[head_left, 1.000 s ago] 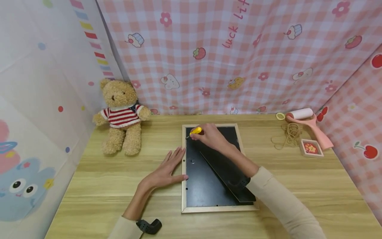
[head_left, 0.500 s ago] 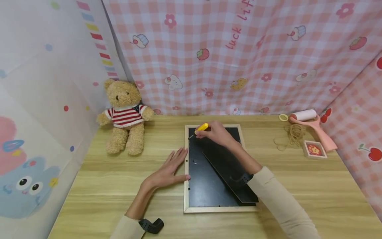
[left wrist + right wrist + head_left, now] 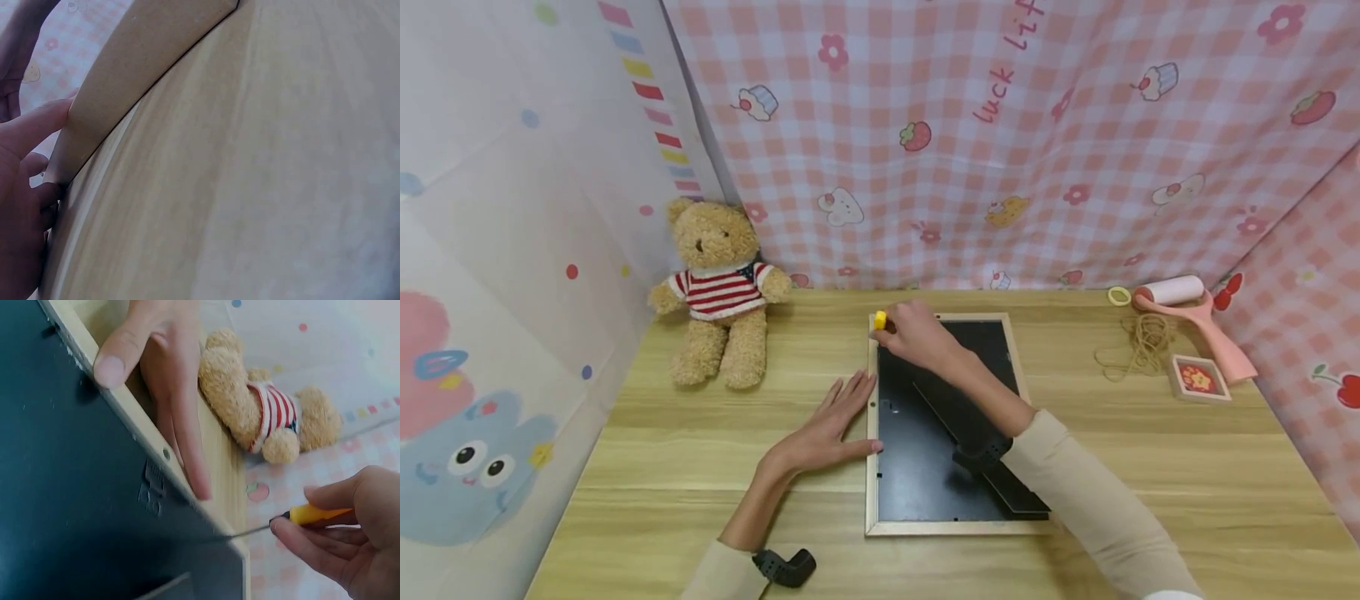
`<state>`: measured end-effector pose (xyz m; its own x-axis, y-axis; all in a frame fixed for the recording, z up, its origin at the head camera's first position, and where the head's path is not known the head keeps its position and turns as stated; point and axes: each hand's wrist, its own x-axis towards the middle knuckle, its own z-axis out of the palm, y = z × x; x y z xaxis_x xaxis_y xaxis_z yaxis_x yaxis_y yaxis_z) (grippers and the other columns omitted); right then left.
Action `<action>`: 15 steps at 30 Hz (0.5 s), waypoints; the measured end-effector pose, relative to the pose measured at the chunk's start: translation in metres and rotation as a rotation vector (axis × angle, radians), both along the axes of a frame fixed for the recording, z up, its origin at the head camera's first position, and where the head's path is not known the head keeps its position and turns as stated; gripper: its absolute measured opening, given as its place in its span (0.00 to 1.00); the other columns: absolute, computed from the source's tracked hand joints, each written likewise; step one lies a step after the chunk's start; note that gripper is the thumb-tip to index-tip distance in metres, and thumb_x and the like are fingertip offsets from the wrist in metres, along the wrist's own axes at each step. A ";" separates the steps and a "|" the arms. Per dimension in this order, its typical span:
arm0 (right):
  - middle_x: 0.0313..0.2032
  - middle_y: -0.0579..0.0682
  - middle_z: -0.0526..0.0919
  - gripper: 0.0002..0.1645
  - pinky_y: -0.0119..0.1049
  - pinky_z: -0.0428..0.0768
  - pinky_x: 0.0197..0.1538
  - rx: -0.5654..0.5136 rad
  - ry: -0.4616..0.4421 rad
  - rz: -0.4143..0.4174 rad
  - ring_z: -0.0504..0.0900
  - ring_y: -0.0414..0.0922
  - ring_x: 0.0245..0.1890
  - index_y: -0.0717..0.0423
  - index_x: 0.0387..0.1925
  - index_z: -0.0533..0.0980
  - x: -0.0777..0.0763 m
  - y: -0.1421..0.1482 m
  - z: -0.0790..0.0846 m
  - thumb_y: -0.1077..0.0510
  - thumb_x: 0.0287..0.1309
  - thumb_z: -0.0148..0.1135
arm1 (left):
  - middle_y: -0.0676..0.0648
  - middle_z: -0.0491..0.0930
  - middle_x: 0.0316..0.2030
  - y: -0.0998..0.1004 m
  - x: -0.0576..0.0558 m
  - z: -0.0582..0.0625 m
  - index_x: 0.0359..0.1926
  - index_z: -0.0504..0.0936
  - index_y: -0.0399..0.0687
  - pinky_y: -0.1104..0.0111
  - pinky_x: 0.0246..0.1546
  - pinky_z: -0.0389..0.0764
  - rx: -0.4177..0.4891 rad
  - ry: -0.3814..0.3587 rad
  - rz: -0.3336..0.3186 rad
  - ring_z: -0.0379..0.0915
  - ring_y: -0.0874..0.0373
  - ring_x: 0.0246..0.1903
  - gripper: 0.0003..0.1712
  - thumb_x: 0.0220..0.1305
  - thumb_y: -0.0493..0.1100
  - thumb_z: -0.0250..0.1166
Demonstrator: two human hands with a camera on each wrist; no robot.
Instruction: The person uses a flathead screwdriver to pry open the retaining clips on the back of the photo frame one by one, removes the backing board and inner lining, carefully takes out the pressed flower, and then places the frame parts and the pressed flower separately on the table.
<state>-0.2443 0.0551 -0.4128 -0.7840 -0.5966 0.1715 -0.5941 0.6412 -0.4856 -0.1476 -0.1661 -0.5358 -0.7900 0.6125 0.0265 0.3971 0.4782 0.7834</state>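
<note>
A picture frame [image 3: 955, 528] with a pale wooden rim lies back side up on the table, its black backing board [image 3: 913, 483] showing. On the board is a long black stand flap [image 3: 958, 398], set slantwise. My right hand [image 3: 917, 333] pinches the yellow handle of a screwdriver [image 3: 312, 514] over the frame's far left corner. In the right wrist view the thin shaft reaches the rim near that corner; whether the tip touches cannot be told. My left hand [image 3: 827, 433] rests against the frame's left side, fingers extended, thumb over the rim.
A teddy bear [image 3: 718, 292] in a striped shirt sits at the back left. At the back right lie a pink-handled lint roller [image 3: 1210, 333], a bundle of twine [image 3: 1146, 340], a small yellow ring [image 3: 1118, 296] and a little framed box [image 3: 1199, 379]. Patterned cloth hangs behind the table.
The right hand first drew slightly back with the screwdriver, then moved left to the rim, the handle turning more upright. The head view shifted a little; the left hand kept its place on the frame.
</note>
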 end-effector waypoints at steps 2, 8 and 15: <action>0.24 0.53 0.84 0.12 0.29 0.74 0.29 0.023 0.007 0.012 0.74 0.39 0.22 0.67 0.35 0.85 0.001 -0.005 0.001 0.60 0.73 0.72 | 0.45 0.40 0.90 -0.001 -0.001 -0.003 0.91 0.42 0.52 0.62 0.87 0.25 0.002 0.015 -0.002 0.28 0.52 0.90 0.61 0.75 0.65 0.69; 0.30 0.56 0.89 0.13 0.33 0.81 0.33 -0.064 -0.128 -0.037 0.84 0.47 0.27 0.67 0.41 0.87 0.007 0.008 0.002 0.58 0.76 0.70 | 0.42 0.38 0.90 -0.004 0.000 0.000 0.91 0.40 0.52 0.62 0.87 0.24 -0.014 0.003 -0.032 0.26 0.50 0.90 0.63 0.74 0.69 0.67; 0.42 0.56 0.95 0.14 0.42 0.93 0.51 -0.403 -0.327 -0.067 0.95 0.55 0.43 0.64 0.53 0.88 0.052 0.057 0.002 0.58 0.75 0.71 | 0.37 0.30 0.89 -0.005 0.000 0.019 0.90 0.36 0.42 0.50 0.87 0.23 -0.095 -0.002 -0.103 0.22 0.42 0.89 0.83 0.57 0.82 0.72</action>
